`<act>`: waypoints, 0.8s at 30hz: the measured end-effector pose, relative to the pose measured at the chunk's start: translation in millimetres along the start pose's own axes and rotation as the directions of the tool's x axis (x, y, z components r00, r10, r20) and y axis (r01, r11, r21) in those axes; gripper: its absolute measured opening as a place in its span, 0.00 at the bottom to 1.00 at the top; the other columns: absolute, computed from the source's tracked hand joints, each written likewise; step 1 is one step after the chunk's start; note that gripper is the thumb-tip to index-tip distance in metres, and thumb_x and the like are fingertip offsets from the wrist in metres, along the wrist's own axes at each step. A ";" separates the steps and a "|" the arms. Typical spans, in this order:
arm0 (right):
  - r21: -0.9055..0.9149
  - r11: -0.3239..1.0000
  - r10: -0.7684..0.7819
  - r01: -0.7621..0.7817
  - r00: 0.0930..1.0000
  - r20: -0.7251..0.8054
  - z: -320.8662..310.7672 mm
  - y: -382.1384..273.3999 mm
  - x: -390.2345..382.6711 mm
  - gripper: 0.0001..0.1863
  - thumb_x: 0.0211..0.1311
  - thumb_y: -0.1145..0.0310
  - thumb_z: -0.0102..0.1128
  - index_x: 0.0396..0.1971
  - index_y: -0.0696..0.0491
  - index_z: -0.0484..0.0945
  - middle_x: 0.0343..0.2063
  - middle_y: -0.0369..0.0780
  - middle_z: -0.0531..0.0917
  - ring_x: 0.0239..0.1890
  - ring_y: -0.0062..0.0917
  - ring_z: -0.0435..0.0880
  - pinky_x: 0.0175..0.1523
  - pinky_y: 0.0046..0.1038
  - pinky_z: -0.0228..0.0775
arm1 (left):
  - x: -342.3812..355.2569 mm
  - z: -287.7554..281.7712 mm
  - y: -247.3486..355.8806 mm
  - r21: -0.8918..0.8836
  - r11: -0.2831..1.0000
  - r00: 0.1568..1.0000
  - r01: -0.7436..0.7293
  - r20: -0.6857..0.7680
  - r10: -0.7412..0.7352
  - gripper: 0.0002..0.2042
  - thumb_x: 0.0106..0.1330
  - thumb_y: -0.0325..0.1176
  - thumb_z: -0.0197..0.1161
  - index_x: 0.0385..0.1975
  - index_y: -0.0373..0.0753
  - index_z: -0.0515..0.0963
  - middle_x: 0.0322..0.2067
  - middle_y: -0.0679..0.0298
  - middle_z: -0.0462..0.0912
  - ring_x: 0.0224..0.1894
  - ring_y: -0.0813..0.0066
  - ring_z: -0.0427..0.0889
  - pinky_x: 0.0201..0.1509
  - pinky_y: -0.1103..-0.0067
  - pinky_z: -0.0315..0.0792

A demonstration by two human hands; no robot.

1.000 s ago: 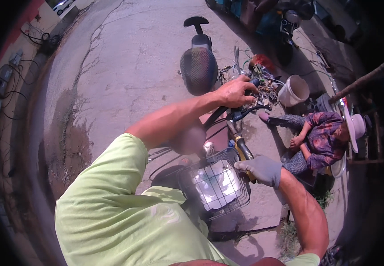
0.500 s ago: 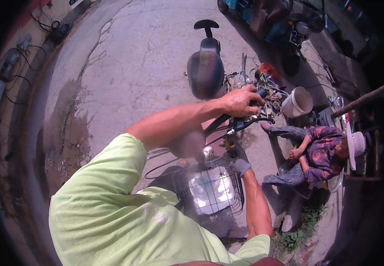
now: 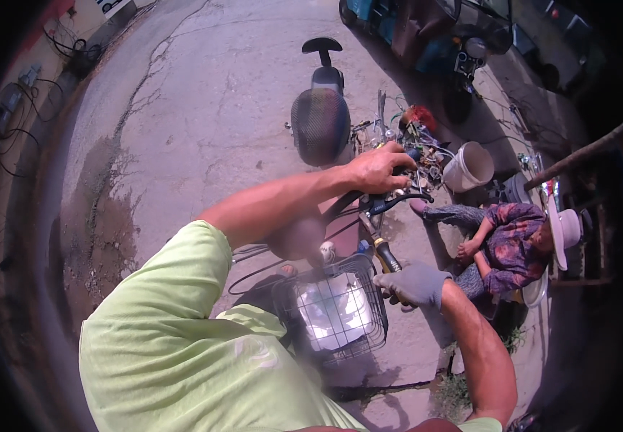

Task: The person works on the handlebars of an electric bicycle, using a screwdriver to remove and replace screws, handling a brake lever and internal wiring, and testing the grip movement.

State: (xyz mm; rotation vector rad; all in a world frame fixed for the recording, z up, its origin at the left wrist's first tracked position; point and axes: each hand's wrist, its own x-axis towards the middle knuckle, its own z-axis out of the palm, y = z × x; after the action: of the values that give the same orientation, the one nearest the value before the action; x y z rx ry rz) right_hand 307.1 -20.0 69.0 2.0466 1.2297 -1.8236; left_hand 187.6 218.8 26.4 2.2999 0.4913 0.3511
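My left hand (image 3: 377, 170) is bare and closes round the dark grip (image 3: 415, 155) of a two-wheeler's handlebar. Just in front of it sticks out the black brake lever (image 3: 401, 201). My right hand (image 3: 423, 284) wears a grey glove, its fingers curled at the butt end of a screwdriver-like tool (image 3: 386, 256) with a black-and-yellow handle. The tool's metal end reaches the lever's mount; the exact contact is too small to tell. Nearer me is the wire front basket (image 3: 380, 338), holding a bright white sheet-like thing (image 3: 333, 309). Beyond the handlebar lies the black mesh-covered seat (image 3: 320, 126).
A seated person (image 3: 516, 245) in a wide pale hat is close on my right. Past the handlebar lie a heap of mixed scrap (image 3: 426, 140) and a white bucket (image 3: 470, 167). A parked vehicle (image 3: 405, 25) stands far right, cables (image 3: 20, 129) along the left wall.
My right hand has swung outward to the right, and the tool's handle has tilted along with it. My left hand stays on the grip. The whole view has shifted slightly.
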 end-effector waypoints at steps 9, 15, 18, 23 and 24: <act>0.055 0.933 -0.318 0.356 0.885 -0.340 63.8 31.3 45.3 0.27 0.68 0.51 0.67 0.54 0.59 0.79 0.40 0.52 0.87 0.45 0.46 0.87 0.54 0.41 0.78 | -131.4 -26.5 47.4 0.228 0.967 0.988 0.111 0.078 -0.132 0.50 0.58 0.48 0.79 0.80 0.41 0.60 0.71 0.40 0.66 0.68 0.39 0.75 0.70 0.55 0.71; 0.087 0.846 -0.437 0.527 0.777 -0.453 80.8 35.5 82.6 0.21 0.65 0.64 0.65 0.55 0.57 0.80 0.42 0.49 0.89 0.48 0.38 0.89 0.54 0.38 0.78 | -144.2 -18.0 46.5 0.255 0.937 0.960 0.239 0.083 -0.267 0.49 0.57 0.33 0.74 0.79 0.39 0.54 0.57 0.36 0.80 0.51 0.34 0.85 0.52 0.50 0.77; 0.169 0.740 -0.505 0.652 0.703 -0.501 86.3 66.0 155.3 0.21 0.68 0.75 0.66 0.60 0.57 0.80 0.48 0.43 0.90 0.49 0.29 0.87 0.57 0.33 0.79 | -146.9 -15.6 42.6 0.201 0.974 0.993 0.107 0.021 -0.113 0.46 0.58 0.29 0.69 0.79 0.40 0.54 0.51 0.34 0.83 0.46 0.31 0.86 0.48 0.49 0.78; 0.084 0.598 -0.578 0.797 0.500 -0.645 77.7 47.0 178.1 0.27 0.66 0.82 0.62 0.65 0.53 0.77 0.56 0.35 0.86 0.60 0.25 0.83 0.63 0.29 0.75 | -153.0 -11.4 43.0 0.239 0.961 0.990 0.138 -0.003 -0.141 0.42 0.60 0.24 0.62 0.78 0.42 0.56 0.52 0.34 0.83 0.46 0.30 0.85 0.47 0.48 0.77; 0.083 0.596 -0.576 0.798 0.498 -0.648 79.7 47.1 185.8 0.27 0.66 0.82 0.62 0.65 0.53 0.77 0.56 0.35 0.86 0.60 0.25 0.83 0.63 0.29 0.75 | -152.4 -12.1 44.2 0.242 0.961 0.990 0.134 -0.001 -0.138 0.42 0.60 0.24 0.62 0.78 0.42 0.56 0.52 0.34 0.83 0.46 0.30 0.85 0.47 0.48 0.77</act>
State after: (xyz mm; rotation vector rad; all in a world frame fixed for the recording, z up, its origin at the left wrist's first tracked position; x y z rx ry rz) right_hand 263.6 -10.1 -133.7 2.6881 2.3676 -1.8815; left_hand 58.1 129.6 50.9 2.4831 0.7148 0.2150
